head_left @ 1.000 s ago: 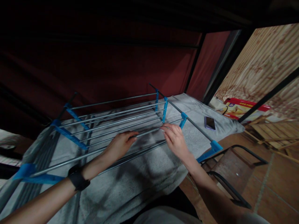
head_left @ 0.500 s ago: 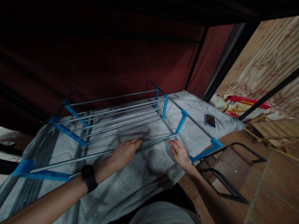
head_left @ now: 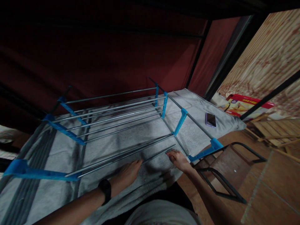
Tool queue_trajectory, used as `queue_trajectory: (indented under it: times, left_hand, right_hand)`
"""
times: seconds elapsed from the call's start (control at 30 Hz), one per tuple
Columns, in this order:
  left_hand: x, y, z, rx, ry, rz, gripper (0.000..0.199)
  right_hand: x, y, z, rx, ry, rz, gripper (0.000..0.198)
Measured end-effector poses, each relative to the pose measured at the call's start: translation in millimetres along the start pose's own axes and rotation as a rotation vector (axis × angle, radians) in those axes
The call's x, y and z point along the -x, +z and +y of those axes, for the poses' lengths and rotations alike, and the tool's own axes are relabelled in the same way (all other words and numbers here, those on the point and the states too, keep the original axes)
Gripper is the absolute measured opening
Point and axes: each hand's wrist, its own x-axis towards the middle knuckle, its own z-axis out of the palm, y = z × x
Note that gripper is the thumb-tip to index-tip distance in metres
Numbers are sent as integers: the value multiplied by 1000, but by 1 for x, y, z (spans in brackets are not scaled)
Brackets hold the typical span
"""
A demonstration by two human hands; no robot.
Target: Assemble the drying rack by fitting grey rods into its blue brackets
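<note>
A drying rack with grey metal rods and blue plastic brackets lies across the cloth-covered table. My left hand [head_left: 130, 172], with a black band on its wrist, is closed around a thin metal rod [head_left: 159, 153] whose far end sticks out to the right. My right hand [head_left: 178, 160] is beside that end, fingers curled together, with nothing visible in them. Whether its fingertips touch the rod is unclear. Several loose rods [head_left: 126, 152] lie just beyond, between the left front bracket [head_left: 47, 173] and a right bracket [head_left: 180, 122]. Fitted rods [head_left: 122, 116] span the rear brackets.
A phone [head_left: 211, 120] rests on the grey cloth [head_left: 194, 103] at right. Below the table's right edge are a metal-framed chair [head_left: 228, 165], wooden slats [head_left: 276, 128] and a red and yellow box [head_left: 243, 104]. A dark red panel [head_left: 117, 62] stands behind.
My left hand has moved toward me, bringing a rod away from the front bracket. My right hand has lowered slightly and its fingers have curled in. The other front rods lie lower.
</note>
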Motion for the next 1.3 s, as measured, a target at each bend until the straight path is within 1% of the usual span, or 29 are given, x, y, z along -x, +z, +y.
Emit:
queue_trajectory:
  times: [0.1,0.17,0.23,0.3,0.37,0.43,0.53,0.63,0.73,0.8,0.9,0.97,1.03,1.1,1.2,1.3]
  left_hand:
    - [5,10,-10,-58,-116,-86,45]
    - [4,12,-14,-104,-158,-114,43]
    - [2,16,-19,-150,-147,-94,43]
    - [2,20,-24,-189,-108,-55,45]
    - [2,21,-25,-226,-80,-44,43]
    - [0,16,-20,-278,-84,-57,37]
    - [-12,-6,-1,-376,-85,-51,26]
    - [-35,-32,20,-427,-62,44,27]
    - [-66,-45,28,-386,-64,146,33]
    - [-90,-44,25,-299,-140,143,35]
    - [-122,-32,17,-94,-335,44,35]
    - [-138,-25,13,27,-376,19,33]
    - [-148,-22,13,90,-349,38,31]
    - [-151,-24,15,99,-337,56,31]
    - [-150,-33,21,79,-329,92,32]
    - [-144,-44,29,90,-302,101,32]
  right_hand:
    - [-1,3,3,-43,57,-6,31]
    - [-5,4,5,-60,93,24,31]
    - [-10,4,7,-54,127,105,32]
    - [-16,0,11,-26,177,228,32]
    - [-23,-6,17,8,235,353,31]
    - [-30,-12,24,20,265,440,31]
    - [-40,-17,34,-2,262,510,37]
    - [-50,-13,44,-70,267,535,46]
    - [-57,-3,53,-169,296,518,49]
    - [-62,3,59,-239,315,498,49]
    - [-68,6,64,-322,338,490,48]
    - [-73,4,66,-356,345,499,48]
    - [-76,1,66,-372,340,498,44]
    - [-77,-2,65,-372,338,493,37]
    - [-77,-6,62,-366,339,477,27]
    - [-78,-9,58,-368,343,483,23]
